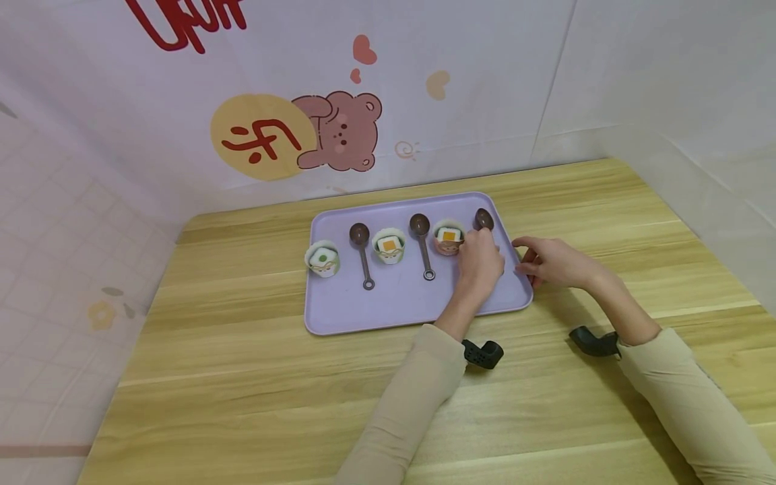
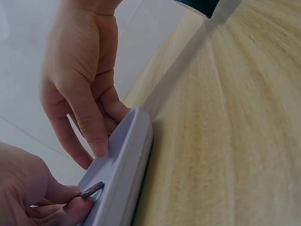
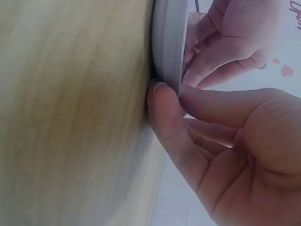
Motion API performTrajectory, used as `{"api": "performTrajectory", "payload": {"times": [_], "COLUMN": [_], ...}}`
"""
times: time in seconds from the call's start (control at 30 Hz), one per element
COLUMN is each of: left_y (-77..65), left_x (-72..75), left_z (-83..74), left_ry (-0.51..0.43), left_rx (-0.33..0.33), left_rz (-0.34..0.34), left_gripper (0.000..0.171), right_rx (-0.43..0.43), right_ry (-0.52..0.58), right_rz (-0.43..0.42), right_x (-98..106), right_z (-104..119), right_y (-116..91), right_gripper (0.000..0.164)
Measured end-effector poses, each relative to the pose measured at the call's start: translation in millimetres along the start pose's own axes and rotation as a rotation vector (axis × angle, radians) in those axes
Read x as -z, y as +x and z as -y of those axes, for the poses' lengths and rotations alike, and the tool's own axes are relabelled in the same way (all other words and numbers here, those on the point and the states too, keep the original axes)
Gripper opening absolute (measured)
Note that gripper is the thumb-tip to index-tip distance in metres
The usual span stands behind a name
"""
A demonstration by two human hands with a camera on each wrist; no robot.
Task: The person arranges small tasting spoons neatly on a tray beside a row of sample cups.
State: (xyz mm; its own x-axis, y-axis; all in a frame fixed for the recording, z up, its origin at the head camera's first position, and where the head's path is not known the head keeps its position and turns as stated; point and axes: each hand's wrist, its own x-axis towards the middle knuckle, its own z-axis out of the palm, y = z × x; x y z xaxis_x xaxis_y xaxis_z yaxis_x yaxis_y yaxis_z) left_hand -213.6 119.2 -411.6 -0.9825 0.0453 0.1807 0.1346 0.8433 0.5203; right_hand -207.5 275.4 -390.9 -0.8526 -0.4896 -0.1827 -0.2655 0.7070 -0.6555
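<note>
My left hand pinches the handle of the rightmost brown measuring spoon, its ring end showing between thumb and finger in the left wrist view. That spoon lies on the lilac tray, and the hand hides most of its handle. At the tray's right edge, my right hand holds the rim between thumb and forefinger. Just left of my left hand stands a pink patterned cup with a white block marked with an orange square.
Farther left on the tray are two more brown measuring spoons and two greenish cups holding white blocks. A wooden table lies beneath, with a printed cloth wall behind.
</note>
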Motion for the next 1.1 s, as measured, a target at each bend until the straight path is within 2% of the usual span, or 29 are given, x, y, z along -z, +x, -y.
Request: {"api": "performTrajectory", "payload": {"times": [0.27,0.4,0.67,0.9,1.1], "left_y": [-0.7,-1.4,-4.6,-7.9,-11.2], "left_x": [-1.4,-1.7,-2.1,2.7,9.0], "left_z": [1.8,1.5,-2.3,-6.3,-11.3], "left_ry": [0.038,0.046,0.088,0.146,0.122], "left_rx": [-0.025,-0.020,-0.012,-0.036,-0.030], "left_rz": [-0.025,-0.014,-0.009,0.002,0.031], "left_gripper": [0.010,0.009,0.016,0.024,0.027], "right_rx": [0.004,0.007,0.014,0.017,0.016], "right_ry": [-0.011,-0.012,-0.013,-0.015,-0.011], "right_rz": [-0.005,-0.007,-0.014,-0.013,-0.006], "right_x": [-0.1,-0.7,-0.6,-0.2,0.5], "right_z": [1.2,-0.9,-2.2,-2.2,-0.9], "right_y": [0.0,0.7,0.1,0.4,-0.3], "right_gripper": [0.046,0.046,0.045,0.045,0.046]}}
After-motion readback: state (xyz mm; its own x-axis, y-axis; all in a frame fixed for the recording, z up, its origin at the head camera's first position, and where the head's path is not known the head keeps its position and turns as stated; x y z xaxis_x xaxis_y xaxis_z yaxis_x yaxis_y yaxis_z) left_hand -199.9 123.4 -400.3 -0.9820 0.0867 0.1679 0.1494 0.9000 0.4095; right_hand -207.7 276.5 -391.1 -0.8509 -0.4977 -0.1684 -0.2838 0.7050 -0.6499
